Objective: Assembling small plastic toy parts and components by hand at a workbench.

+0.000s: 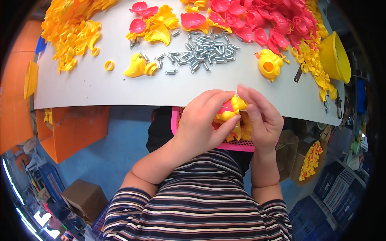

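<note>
My left hand is closed around a small yellow-and-pink plastic toy, held over my lap just off the table's near edge. At the toy's right side, the thumb and fingers of my right hand close on its narrow yellow end; the fingertips are slightly blurred. Under both hands, a pink basket holds yellow plastic pieces, largely hidden. On the table beyond lie a pile of metal springs, a yellow toy part with a spring and a round hollow yellow toy part.
Yellow parts heap at the table's far left, pink shells at the back right. A yellow bowl and yellow rings line the right edge. An orange bin stands lower left; a cardboard box stands right.
</note>
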A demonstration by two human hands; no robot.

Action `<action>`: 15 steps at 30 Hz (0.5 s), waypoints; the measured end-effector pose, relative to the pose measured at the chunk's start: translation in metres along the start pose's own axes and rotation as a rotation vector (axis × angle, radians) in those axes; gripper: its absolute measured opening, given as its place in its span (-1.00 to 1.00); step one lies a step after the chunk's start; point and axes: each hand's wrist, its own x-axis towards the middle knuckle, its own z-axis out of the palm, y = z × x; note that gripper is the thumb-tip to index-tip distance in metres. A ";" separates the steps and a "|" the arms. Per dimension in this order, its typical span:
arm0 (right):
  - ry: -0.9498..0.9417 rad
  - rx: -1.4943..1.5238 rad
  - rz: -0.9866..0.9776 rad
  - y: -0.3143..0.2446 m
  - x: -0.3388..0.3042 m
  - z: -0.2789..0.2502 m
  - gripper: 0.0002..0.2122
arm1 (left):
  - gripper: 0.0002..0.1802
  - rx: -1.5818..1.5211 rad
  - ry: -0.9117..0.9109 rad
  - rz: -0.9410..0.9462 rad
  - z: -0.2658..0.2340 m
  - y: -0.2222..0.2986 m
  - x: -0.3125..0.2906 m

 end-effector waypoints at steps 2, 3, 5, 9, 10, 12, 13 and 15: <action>0.073 0.224 0.212 -0.008 0.000 0.005 -0.76 | -0.53 -0.041 0.013 -0.018 0.002 0.000 0.000; 0.107 0.253 0.234 -0.010 0.001 0.006 -0.75 | -0.53 -0.041 0.013 -0.017 0.002 0.002 0.000; 0.142 0.282 0.255 -0.009 0.000 0.003 -0.74 | -0.55 -0.100 0.045 -0.046 0.001 0.005 0.001; -0.019 -0.005 0.135 -0.005 -0.003 -0.002 -0.74 | -0.55 -0.066 0.013 -0.051 -0.003 0.003 -0.001; 0.007 0.076 0.204 -0.006 -0.003 -0.002 -0.76 | -0.56 -0.096 0.011 -0.061 -0.002 0.002 -0.001; -0.032 0.001 0.150 -0.005 0.000 -0.006 -0.76 | -0.56 -0.125 0.010 -0.071 -0.003 0.002 -0.001; -0.070 -0.075 0.096 -0.004 0.002 -0.007 -0.76 | -0.56 -0.118 0.001 -0.051 -0.004 0.001 -0.001; -0.065 -0.049 0.119 -0.005 -0.001 -0.006 -0.75 | -0.56 -0.111 -0.006 -0.032 -0.005 0.001 -0.001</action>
